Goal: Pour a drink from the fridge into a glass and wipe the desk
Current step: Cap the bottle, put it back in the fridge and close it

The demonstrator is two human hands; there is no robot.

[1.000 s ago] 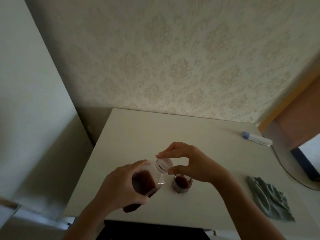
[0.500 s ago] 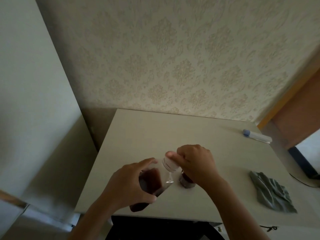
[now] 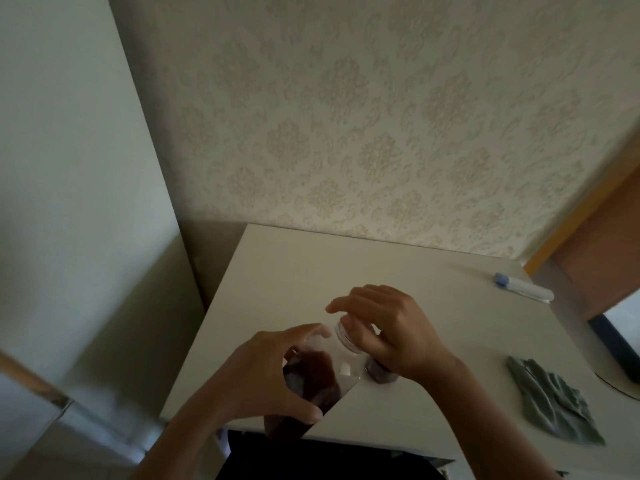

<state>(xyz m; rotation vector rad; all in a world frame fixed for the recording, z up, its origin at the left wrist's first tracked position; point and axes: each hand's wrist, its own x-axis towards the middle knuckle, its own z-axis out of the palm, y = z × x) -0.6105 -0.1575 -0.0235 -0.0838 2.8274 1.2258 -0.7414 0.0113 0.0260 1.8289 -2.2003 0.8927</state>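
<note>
Fingers first, going from the left side of the frame: the left hand (image 3: pixel 256 379) has its fingers and thumb curled round the body of the bottle (image 3: pixel 311 379), thumb low near the bottom edge of the desk (image 3: pixel 346 271), and the bottle sits tilted in lower centre with its neck pointing up and to the right. Dark reddish drink fills roughly the lower half, clear plastic above that. Right at the neck, the right hand (image 3: pixel 394 334) has its fingertips bunched on the white cap (image 3: pixel 346 336), pinching it, with the index finger sticking out a bit looser. Looks to me like the cap is going on or being tightened, can't say which. Handling-wise, I'd guess it's thin plastic that dents if you squeeze, maybe slick if it's cold from the fridge, so a grip round the middle of the body makes sense, and the liquid will slosh while it's tipped. Just under the right hand, lower centre-right, the glass (image 3: pixel 381 374) stands on the desk, mostly covered by the palm, so how full it is I can't tell. Further right, the grey-green cloth (image 3: pixel 554 403) lies crumpled near the right edge, well apart from the glass, and a white pen-like thing with a blue end (image 3: pixel 523 289) lies in the upper right of the desk. Whole shot is dim and a bit smeared.
</note>
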